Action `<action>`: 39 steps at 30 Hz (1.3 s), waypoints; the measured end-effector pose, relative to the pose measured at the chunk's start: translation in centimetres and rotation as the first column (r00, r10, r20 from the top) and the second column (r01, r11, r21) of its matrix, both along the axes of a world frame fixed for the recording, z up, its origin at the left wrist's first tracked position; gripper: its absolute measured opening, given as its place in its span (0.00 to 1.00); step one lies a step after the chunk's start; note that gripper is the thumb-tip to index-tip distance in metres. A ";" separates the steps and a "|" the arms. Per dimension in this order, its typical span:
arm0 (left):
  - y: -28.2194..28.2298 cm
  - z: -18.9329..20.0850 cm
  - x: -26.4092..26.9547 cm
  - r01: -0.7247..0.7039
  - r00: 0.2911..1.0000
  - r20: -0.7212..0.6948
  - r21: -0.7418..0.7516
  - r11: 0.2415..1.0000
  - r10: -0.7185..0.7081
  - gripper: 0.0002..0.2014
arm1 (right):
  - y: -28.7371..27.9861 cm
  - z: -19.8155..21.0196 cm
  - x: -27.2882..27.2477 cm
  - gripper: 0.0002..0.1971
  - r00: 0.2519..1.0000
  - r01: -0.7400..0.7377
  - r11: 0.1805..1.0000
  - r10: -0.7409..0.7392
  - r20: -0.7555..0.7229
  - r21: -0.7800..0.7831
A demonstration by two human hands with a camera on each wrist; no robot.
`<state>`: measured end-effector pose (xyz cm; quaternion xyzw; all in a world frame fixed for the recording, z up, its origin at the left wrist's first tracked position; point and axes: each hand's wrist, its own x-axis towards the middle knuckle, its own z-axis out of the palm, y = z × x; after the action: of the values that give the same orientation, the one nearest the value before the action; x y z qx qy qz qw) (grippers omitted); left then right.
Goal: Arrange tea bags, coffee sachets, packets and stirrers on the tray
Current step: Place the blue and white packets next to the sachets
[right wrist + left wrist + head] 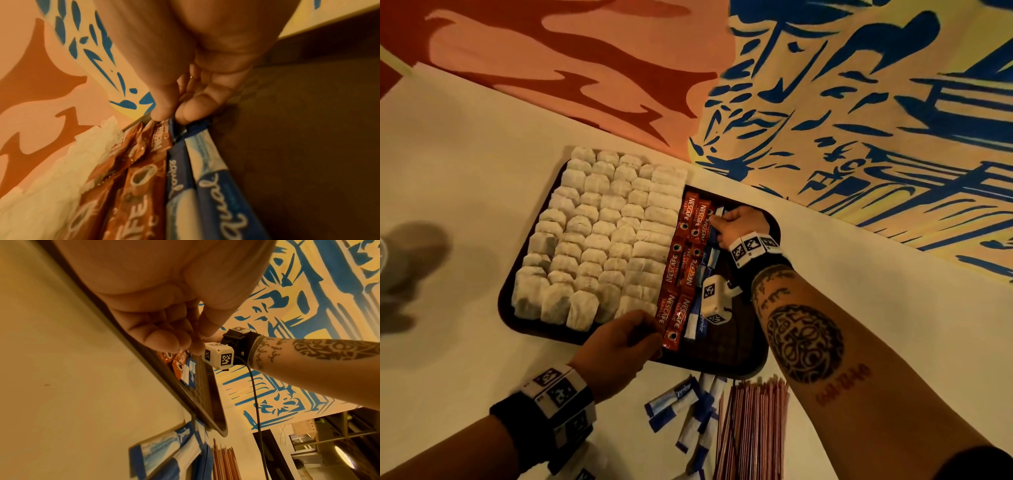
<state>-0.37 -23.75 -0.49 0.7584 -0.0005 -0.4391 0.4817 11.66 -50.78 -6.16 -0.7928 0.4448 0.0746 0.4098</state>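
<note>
A dark brown tray (722,353) sits on the white table. Tea bags (599,236) fill its left part in rows. To their right is a column of red coffee sachets (681,267), then blue-and-white packets (697,322). At the tray's far end my right hand (717,224) pinches the end of a blue packet (179,155) between thumb and forefinger, right beside the sachets (144,164). My left hand (654,334) sits at the near rim with its fingers (164,340) curled against the sachets' near ends; nothing shows inside it. Loose blue packets (681,404) and a bundle of stirrers (753,428) lie in front of the tray.
The tray's right part is bare patterned floor (298,129). A white wrist-camera cube (714,301) hangs over it under my right forearm. A wall painted in orange and blue (825,102) rises just behind the table. Something clear (381,253) shows at the left edge.
</note>
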 end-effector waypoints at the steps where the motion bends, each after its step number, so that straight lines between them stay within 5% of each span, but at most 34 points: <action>1: -0.1 0.1 0.0 0.009 1.000 0.013 -0.001 1.000 -0.009 0.03 | 0.0 0.1 0.0 0.17 1.000 -0.005 1.000 0.005 -0.005 -0.004; 8: -0.5 1.1 -0.8 0.108 0.984 0.137 0.018 0.994 -0.110 0.04 | -0.4 2.6 -2.1 0.18 1.000 0.006 0.998 -0.004 0.030 -0.057; 13: -0.7 1.6 -2.9 0.392 0.883 0.187 0.209 0.896 -0.431 0.04 | 0.3 5.6 -8.1 0.17 0.995 -0.002 0.991 0.015 0.098 -0.132; 17: -1.3 -0.3 -6.1 0.534 0.740 0.226 0.377 0.757 -0.634 0.19 | 1.9 6.9 -15.3 0.16 0.995 -0.096 0.984 0.101 0.026 -0.151; 21: -2.3 -2.0 -9.3 0.467 0.689 0.325 0.485 0.739 -0.648 0.41 | 3.6 6.1 -20.8 0.16 0.990 -0.138 0.985 0.136 -0.028 -0.104; 24: -3.6 -2.2 -10.7 0.388 0.644 0.371 0.596 0.703 -0.669 0.48 | 4.2 5.2 -22.5 0.15 0.993 -0.116 0.989 0.117 0.003 -0.093; 39: 0.4 -3.2 -8.5 0.363 0.605 0.380 0.650 0.668 -0.699 0.18 | 4.1 5.2 -22.8 0.16 0.997 -0.058 0.997 0.060 0.056 -0.043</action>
<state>-8.90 -23.32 -3.73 0.9160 -0.2729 -0.2844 0.0754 -11.16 -46.67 -0.96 -0.8157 0.4107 0.0545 0.4036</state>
